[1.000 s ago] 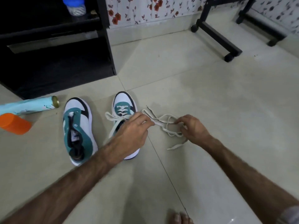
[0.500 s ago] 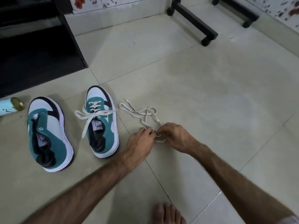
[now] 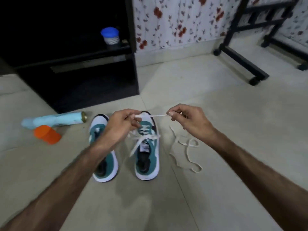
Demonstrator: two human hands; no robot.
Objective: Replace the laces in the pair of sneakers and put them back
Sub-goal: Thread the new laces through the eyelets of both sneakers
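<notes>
The left hand (image 3: 122,124) and its forearm cover the middle of the left sneaker (image 3: 106,170). The whole view is blurred, so the label on the right sneaker's tongue (image 3: 144,147) cannot be read. The black shelf (image 3: 70,67) interior is too dark to make out.

Left hand (image 3: 122,124) and right hand (image 3: 186,120) pinching a taut white flat shoelace (image 3: 186,148) above two teal-and-white sneakers (image 3: 146,147) on beige floor tiles (image 3: 233,114), orange plastic cup (image 3: 47,134), pale blue spray can (image 3: 55,120)

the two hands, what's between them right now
In the head view, a short taut stretch of white lace spans from the left hand to the right hand, above the laced sneaker's toe.
</notes>
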